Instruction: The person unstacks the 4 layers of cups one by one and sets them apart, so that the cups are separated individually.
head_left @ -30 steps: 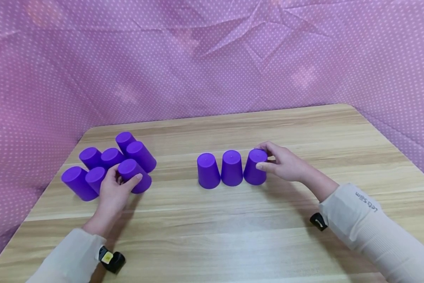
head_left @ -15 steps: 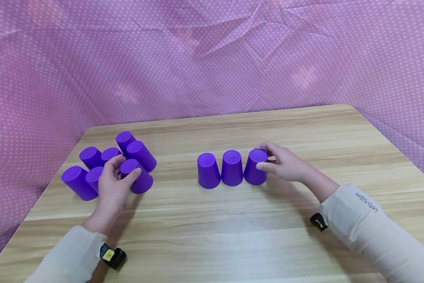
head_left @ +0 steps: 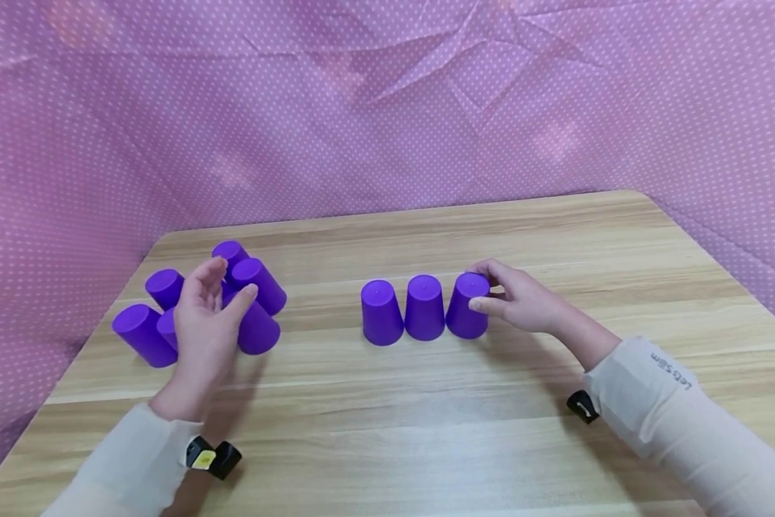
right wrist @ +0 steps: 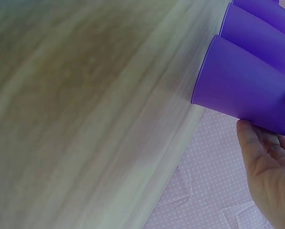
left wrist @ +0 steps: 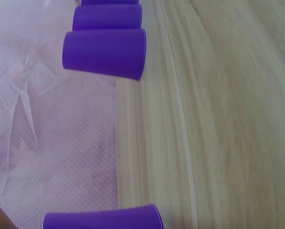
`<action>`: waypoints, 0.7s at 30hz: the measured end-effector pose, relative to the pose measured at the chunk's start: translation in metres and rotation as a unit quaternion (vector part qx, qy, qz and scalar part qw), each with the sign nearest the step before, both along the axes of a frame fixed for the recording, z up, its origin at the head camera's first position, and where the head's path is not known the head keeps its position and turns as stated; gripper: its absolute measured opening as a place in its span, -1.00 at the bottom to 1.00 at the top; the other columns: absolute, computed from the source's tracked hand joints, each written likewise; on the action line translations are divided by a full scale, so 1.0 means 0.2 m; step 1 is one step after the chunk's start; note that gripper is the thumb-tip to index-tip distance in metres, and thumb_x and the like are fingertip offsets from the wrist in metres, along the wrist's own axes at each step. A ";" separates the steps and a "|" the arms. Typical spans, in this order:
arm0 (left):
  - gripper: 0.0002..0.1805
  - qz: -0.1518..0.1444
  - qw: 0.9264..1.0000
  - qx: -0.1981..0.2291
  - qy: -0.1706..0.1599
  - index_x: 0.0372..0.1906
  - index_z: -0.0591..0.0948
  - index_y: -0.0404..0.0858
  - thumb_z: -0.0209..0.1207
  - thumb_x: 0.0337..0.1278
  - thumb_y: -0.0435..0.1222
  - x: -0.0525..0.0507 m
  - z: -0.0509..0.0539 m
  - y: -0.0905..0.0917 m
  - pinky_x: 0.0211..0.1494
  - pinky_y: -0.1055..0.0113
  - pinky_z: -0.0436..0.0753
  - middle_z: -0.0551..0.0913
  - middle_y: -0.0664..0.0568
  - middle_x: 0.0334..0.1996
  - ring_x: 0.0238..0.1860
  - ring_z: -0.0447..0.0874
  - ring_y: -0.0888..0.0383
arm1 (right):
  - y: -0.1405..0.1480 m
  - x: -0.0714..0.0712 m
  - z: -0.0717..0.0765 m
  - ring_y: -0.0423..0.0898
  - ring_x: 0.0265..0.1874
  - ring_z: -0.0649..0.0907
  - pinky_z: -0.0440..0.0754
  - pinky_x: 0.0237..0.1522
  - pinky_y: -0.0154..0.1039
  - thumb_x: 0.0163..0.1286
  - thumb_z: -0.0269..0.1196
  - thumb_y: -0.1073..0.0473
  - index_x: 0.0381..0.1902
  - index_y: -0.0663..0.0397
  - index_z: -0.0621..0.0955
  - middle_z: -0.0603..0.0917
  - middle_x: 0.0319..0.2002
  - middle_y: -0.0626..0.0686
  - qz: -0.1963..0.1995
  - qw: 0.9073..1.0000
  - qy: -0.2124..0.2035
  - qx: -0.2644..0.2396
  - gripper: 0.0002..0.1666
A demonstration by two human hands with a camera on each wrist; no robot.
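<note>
Three purple cups stand upside down in a row at mid-table: a left cup (head_left: 382, 319), a middle cup (head_left: 424, 316) and a right cup (head_left: 466, 321). My right hand (head_left: 519, 298) holds the right cup near its top between thumb and fingers; the right wrist view also has this cup (right wrist: 242, 81). Several more upside-down purple cups cluster on the left. Over their front, my left hand (head_left: 202, 330) is raised with loose, spread fingers and holds nothing. Its thumb is by the top of the front-right cup (head_left: 260, 329). The hand partly hides the cups behind it.
A wooden table (head_left: 393, 431) carries all the cups. Pink dotted cloth (head_left: 387, 108) hangs behind and at both sides. A gap of table separates the cluster from the row. Black wrist devices are on the left cuff (head_left: 212, 457) and the right cuff (head_left: 582, 406).
My left hand has let go of the front-right cup and lifted upward, its fingers spreading. That cup shifted slightly right earlier. My right hand and the row of three stay put.
</note>
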State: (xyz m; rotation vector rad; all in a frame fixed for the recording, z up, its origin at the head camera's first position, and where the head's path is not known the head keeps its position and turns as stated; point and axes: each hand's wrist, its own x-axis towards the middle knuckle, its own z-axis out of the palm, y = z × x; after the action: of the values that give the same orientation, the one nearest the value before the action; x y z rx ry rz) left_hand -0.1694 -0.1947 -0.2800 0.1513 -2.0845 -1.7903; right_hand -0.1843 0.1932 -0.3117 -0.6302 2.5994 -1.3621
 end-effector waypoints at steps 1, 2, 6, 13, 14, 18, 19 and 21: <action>-0.42 -0.002 1.000 -0.001 0.000 0.21 0.32 -0.35 0.19 0.03 -0.52 0.00 0.00 0.01 0.41 0.46 0.16 0.34 -0.15 0.25 0.34 0.23 0.16 | 0.00 0.00 0.00 0.05 -0.02 0.49 0.57 0.06 -0.02 0.30 0.19 0.27 0.08 0.31 0.37 0.54 -0.08 0.18 -0.001 1.000 0.000 0.000 -0.56; -0.43 -0.005 1.000 -0.001 0.000 0.20 0.32 -0.35 0.19 0.03 -0.52 0.00 -0.01 0.02 0.41 0.45 0.17 0.35 -0.16 0.24 0.33 0.24 0.16 | 0.00 0.00 0.00 0.05 -0.02 0.49 0.56 0.07 -0.02 0.30 0.19 0.27 0.08 0.32 0.37 0.54 -0.08 0.19 -0.001 1.000 0.001 0.000 -0.56; -0.45 -0.024 1.000 0.001 0.003 0.19 0.34 -0.37 0.19 0.04 -0.51 0.00 -0.04 0.07 0.40 0.42 0.21 0.38 -0.17 0.21 0.32 0.27 0.13 | 0.00 0.00 0.00 0.05 -0.01 0.50 0.56 0.07 -0.01 0.31 0.19 0.25 0.09 0.31 0.37 0.54 -0.07 0.18 -0.003 1.000 -0.001 0.003 -0.56; -0.44 -0.051 0.998 0.004 0.030 0.19 0.31 -0.43 0.17 0.04 -0.56 0.00 -0.07 0.16 0.39 0.39 0.24 0.40 -0.11 0.17 0.29 0.29 0.09 | 0.00 0.00 0.00 0.06 -0.02 0.50 0.57 0.06 -0.02 0.30 0.19 0.27 0.09 0.31 0.37 0.54 -0.08 0.19 0.000 1.000 0.000 0.003 -0.56; -0.44 -0.055 0.998 0.005 0.029 0.20 0.31 -0.42 0.17 0.04 -0.55 0.00 -0.08 0.18 0.40 0.38 0.23 0.40 -0.10 0.17 0.29 0.29 0.09 | 0.00 0.00 0.00 0.06 -0.02 0.50 0.57 0.07 -0.01 0.30 0.19 0.28 0.09 0.32 0.37 0.54 -0.08 0.19 0.000 1.000 0.000 0.002 -0.56; -0.43 -0.075 0.997 0.017 0.024 0.20 0.31 -0.42 0.18 0.02 -0.55 -0.01 -0.10 0.24 0.41 0.35 0.22 0.40 -0.14 0.19 0.29 0.30 0.11 | 0.00 0.00 0.00 0.06 -0.02 0.50 0.55 0.08 0.00 0.30 0.19 0.29 0.08 0.32 0.37 0.54 -0.09 0.19 -0.001 1.000 0.003 0.001 -0.57; -0.43 -0.081 0.996 0.019 0.023 0.20 0.31 -0.43 0.18 0.02 -0.55 -0.01 -0.10 0.26 0.41 0.36 0.21 0.40 -0.15 0.19 0.29 0.30 0.11 | 0.00 0.00 0.00 0.07 -0.02 0.50 0.55 0.09 0.01 0.30 0.19 0.29 0.08 0.32 0.37 0.54 -0.09 0.19 -0.001 1.000 0.003 0.002 -0.57; -0.43 -0.096 0.995 0.024 0.025 0.19 0.33 -0.45 0.18 0.00 -0.57 -0.01 -0.12 0.29 0.40 0.40 0.21 0.41 -0.17 0.20 0.28 0.31 0.10 | 0.00 0.00 0.00 0.07 -0.01 0.50 0.55 0.09 0.00 0.30 0.19 0.28 0.08 0.32 0.37 0.54 -0.08 0.19 0.000 1.000 0.003 0.003 -0.57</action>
State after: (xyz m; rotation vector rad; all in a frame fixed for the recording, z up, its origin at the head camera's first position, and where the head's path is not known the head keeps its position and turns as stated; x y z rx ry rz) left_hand -0.1717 -0.1373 -0.3038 -0.0820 -2.0830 -1.9332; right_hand -0.1838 0.1933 -0.3121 -0.6332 2.6078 -1.3545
